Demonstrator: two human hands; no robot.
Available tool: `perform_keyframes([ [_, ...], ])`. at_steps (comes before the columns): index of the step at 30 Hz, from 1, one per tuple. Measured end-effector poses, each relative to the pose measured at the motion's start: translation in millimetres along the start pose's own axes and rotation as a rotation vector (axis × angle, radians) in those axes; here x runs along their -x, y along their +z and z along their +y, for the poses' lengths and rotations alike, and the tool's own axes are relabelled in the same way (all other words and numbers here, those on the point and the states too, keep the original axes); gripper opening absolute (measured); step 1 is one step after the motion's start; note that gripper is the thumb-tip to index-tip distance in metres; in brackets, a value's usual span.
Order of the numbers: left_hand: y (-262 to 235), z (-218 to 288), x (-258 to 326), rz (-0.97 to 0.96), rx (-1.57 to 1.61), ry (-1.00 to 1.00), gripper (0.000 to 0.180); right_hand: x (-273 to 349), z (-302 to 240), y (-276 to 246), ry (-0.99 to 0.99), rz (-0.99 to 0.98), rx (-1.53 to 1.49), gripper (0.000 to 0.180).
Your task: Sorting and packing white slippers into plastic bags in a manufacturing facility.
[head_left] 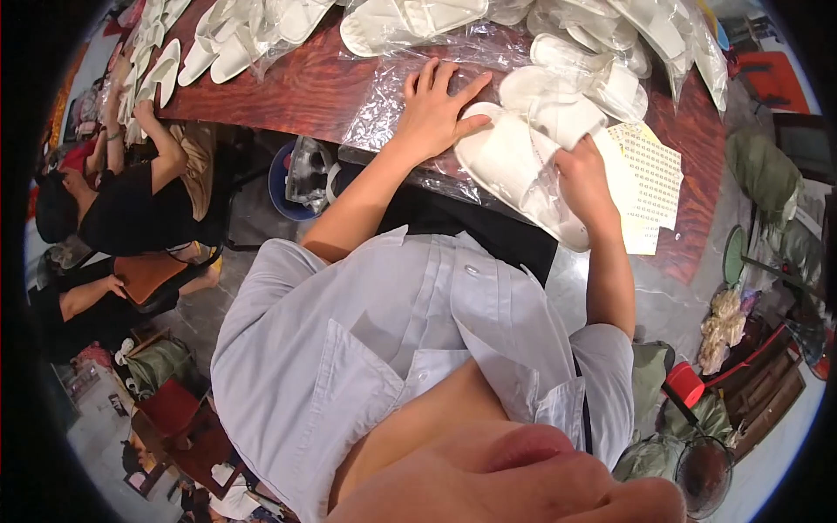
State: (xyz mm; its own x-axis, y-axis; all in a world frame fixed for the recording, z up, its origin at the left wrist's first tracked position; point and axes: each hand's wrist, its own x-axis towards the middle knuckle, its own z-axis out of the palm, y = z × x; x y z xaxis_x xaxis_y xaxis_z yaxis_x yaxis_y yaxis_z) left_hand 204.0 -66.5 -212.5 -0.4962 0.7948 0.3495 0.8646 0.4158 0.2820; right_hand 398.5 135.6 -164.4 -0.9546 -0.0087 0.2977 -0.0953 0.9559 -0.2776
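A pair of white slippers (510,157) lies in a clear plastic bag on the dark red wooden table (305,91). My left hand (433,109) rests flat, fingers spread, on a sheet of clear plastic (384,109), its thumb touching the slipper's toe. My right hand (582,179) grips the bagged slipper at its open end. Just right of that hand lie yellow and white sticker sheets (649,170).
More bagged white slippers (602,52) are heaped along the table's far side, and loose ones (222,44) at its far left. A person in black (131,205) sits at the left end. A blue bin (292,179) stands under the table. Bags and a red stool (684,383) crowd the right floor.
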Motion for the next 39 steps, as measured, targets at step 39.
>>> perform_keyframes([
  [39,9,7,-14,0.098,0.031,-0.02,0.057,-81,-8,71,0.413,0.334,-0.217,0.023],
])
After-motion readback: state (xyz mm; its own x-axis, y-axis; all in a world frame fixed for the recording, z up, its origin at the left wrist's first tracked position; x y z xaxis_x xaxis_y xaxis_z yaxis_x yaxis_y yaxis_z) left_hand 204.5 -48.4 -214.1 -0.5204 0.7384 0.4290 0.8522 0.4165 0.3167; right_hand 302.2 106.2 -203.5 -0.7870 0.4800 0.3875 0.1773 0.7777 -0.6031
